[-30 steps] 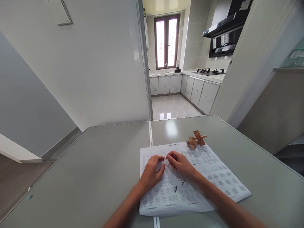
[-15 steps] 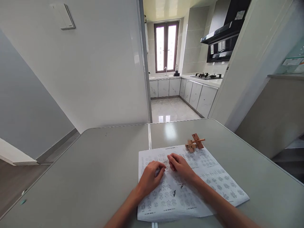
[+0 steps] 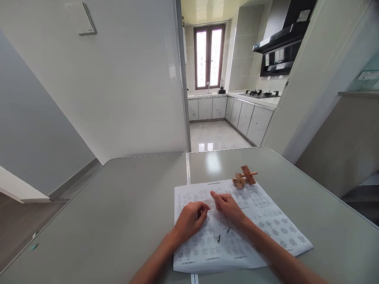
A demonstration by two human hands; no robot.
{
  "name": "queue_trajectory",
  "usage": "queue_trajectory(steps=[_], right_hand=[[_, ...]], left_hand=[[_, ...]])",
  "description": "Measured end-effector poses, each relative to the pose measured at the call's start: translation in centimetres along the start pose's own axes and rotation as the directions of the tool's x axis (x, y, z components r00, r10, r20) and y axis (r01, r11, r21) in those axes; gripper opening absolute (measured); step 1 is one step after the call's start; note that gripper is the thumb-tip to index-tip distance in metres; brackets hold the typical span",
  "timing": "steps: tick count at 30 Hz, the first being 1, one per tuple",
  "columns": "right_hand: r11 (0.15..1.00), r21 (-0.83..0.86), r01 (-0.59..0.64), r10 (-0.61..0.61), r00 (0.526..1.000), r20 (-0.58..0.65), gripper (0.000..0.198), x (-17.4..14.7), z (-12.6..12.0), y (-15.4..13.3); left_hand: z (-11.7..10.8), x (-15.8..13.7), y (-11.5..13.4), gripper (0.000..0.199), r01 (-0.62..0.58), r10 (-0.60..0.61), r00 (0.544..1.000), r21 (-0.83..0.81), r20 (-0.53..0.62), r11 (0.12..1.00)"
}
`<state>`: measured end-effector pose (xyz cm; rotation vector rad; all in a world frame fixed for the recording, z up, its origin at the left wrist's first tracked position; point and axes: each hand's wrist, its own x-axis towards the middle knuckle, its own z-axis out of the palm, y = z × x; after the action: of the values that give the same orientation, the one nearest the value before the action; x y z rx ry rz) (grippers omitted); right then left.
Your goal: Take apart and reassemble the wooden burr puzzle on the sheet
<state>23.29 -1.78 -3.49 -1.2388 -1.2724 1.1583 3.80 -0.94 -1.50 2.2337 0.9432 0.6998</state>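
Observation:
Both hands are over a large white printed sheet (image 3: 207,258) covered with rows of small grey diagrams. My left hand (image 3: 192,219) rests on the sheet's left half, fingers loosely bent, with a gap between thumb and forefinger and nothing visible in it. Just right of it, my right hand (image 3: 229,207) is closed like a loose fist, thumb side up; I see nothing in it. Its inner palm is hidden. Beyond the right hand, a wooden interlocking puzzle (image 3: 244,177) of crossed notched pieces, some with dark marks, stands at the sheet's far right corner. Neither hand touches it.
The grey-green table (image 3: 118,213) has a pale seam across it. A small teal bit (image 3: 34,247) lies near its left edge. A white wall (image 3: 142,79) rises behind, beside a doorway to a kitchen with a stove (image 3: 260,94).
My right hand has turned slightly, its thumb side now more raised. My left finger and thumb have parted a little. The view has shifted slightly; the wooden puzzle stays in place.

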Motion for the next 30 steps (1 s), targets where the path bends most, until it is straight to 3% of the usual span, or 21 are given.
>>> queue_trajectory(steps=[18,27,30], right_hand=[[0.997,0.072,0.019,-0.014,0.997,-0.08,0.063,-0.1,-0.5,0.6],[0.992,0.09,0.088,-0.071,0.981,-0.183,0.062,0.4,-1.7,0.6],[0.987,0.025,0.161,-0.148,0.951,-0.273,0.062,0.2,-2.2,0.2]], left_hand=[[0.1,-0.1,0.1,0.019,0.02,-0.02,1.0,0.015,0.017,1.0],[0.3,-0.1,-0.1,0.019,0.016,-0.016,1.0,0.013,0.021,1.0],[0.2,0.0,-0.1,0.02,0.016,-0.017,1.0,0.024,0.024,1.0]])
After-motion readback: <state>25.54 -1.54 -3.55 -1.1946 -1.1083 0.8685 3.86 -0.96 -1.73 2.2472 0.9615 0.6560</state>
